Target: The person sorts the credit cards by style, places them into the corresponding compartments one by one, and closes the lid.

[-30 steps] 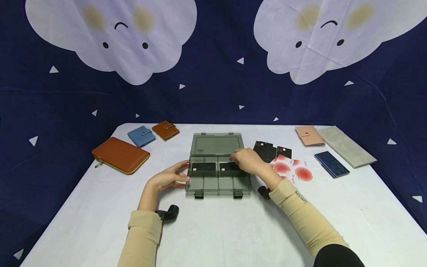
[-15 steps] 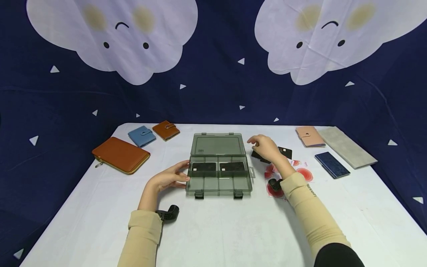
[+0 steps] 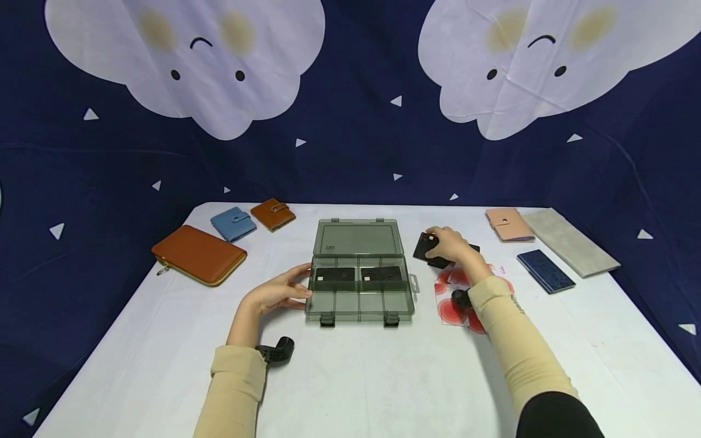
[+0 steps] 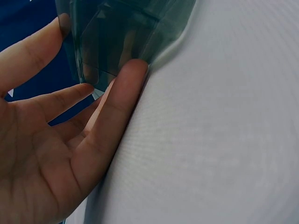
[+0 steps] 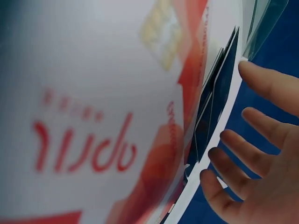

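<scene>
Two flat black cards (image 3: 358,277) already lie in the open smoky-grey plastic compartment box (image 3: 358,267) at counter centre; at 3 o'clock, the right hand (image 3: 450,244) rests relaxed on loose black cards (image 3: 426,247); left hand (image 3: 276,292), grip released, steadies the box.

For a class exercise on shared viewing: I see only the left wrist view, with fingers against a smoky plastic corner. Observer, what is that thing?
Observer: A grey compartment box, its lid open; the left hand touches its left side.
Operator: Anything inside?
Observer: Two black cards lie side by side in its rear compartments.
Operator: Where is the other hand?
Observer: The right hand rests on loose black cards on the table, right of the box.
</scene>
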Motion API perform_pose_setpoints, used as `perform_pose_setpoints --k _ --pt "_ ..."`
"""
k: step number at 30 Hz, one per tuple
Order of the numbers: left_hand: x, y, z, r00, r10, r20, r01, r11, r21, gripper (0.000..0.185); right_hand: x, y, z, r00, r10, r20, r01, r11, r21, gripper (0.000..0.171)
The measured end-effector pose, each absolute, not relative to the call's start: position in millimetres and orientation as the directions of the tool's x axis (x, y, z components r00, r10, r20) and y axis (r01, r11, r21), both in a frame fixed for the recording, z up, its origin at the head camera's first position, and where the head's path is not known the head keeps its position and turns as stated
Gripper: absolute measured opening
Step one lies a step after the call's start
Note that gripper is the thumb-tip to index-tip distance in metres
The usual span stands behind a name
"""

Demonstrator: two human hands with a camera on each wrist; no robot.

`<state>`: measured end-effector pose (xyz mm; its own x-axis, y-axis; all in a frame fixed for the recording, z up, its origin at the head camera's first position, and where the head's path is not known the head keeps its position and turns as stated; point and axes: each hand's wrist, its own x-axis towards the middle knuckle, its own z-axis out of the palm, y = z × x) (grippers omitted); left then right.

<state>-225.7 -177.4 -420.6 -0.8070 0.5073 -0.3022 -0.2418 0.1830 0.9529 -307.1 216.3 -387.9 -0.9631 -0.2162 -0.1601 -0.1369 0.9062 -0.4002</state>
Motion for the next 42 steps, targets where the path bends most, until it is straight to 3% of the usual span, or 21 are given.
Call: perform_pose_setpoints --k 7,11,32,42 --pt "-225.9 -177.8 -421.0 -0.806 0.512 -0.297 -0.238 0.18 0.955 0.081 -309.2 220.5 -390.3 -0.943 -0.128 -0.306 -0.017 0.94 -0.341 0.092" --pt "-225.6 -177.5 -420.8 -0.805 0.513 -0.298 -0.236 0.184 0.954 0.081 -311.0 225.0 -393.3 -0.934 -0.107 -0.34 0.021 0.936 -0.352 0.096" --pt "-224.1 -177.0 -418.5 -0.803 0.513 -0.303 -0.242 0.183 0.953 0.081 -313.2 230.0 -393.0 -0.963 -0.06 -0.264 0.078 0.873 -0.482 0.083" --pt "-224.6 -177.2 -419.2 -0.802 0.515 -0.302 -0.247 0.174 0.953 0.082 -316.2 231.1 -393.3 -0.987 -0.082 -0.138 0.045 0.685 -0.727 0.065"
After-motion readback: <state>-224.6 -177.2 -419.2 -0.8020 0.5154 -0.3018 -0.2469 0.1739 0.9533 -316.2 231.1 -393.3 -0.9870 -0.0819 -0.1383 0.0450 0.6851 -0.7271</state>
